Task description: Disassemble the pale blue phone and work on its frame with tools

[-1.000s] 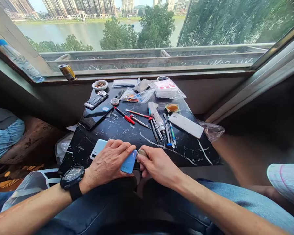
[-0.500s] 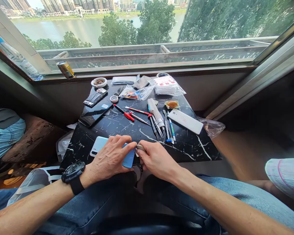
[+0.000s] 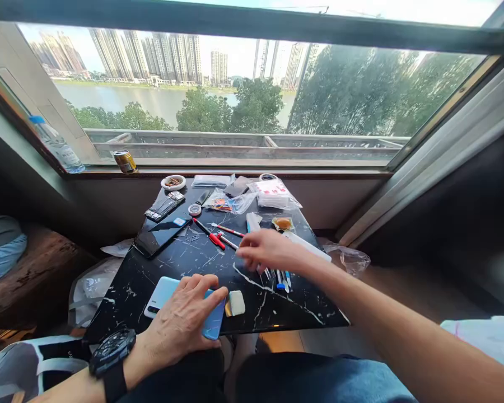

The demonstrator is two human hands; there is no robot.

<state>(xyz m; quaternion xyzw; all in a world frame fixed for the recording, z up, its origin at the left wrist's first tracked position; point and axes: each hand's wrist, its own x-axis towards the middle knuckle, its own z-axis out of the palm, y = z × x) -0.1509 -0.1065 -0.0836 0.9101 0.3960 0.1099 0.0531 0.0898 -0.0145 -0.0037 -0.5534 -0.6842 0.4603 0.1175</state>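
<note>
Face down on the black marble-patterned table (image 3: pixel 121 291) lies a light blue smartphone (image 3: pixel 163 291). My left hand (image 3: pixel 182 313) is closed around the phone's right part, with the thumb and fingers at its edges. A small off-white pad (image 3: pixel 237 303) rests just right of the phone. My right hand (image 3: pixel 269 251) is above the tools, its fingers curled and blurred, so whether it holds anything is unclear. It partly hides a grey-white electric screwdriver (image 3: pixel 253 221). Below it show the ends of a blue-capped screwdriver (image 3: pixel 280 285) and other slim tools.
A red-capped pen (image 3: pixel 215 239), a dark phone (image 3: pixel 159 238) and an opened phone (image 3: pixel 165 206) are on the left. Clear plastic bags (image 3: pixel 231 202) lie at the back. A white phone (image 3: pixel 308 246) is partly behind my right arm. A can (image 3: pixel 125 162) stands on the windowsill.
My right hand has left the phone's right end and moved forward over the tools. The off-white pad now shows beside the phone. My left hand stays on the phone; the view has tilted up.
</note>
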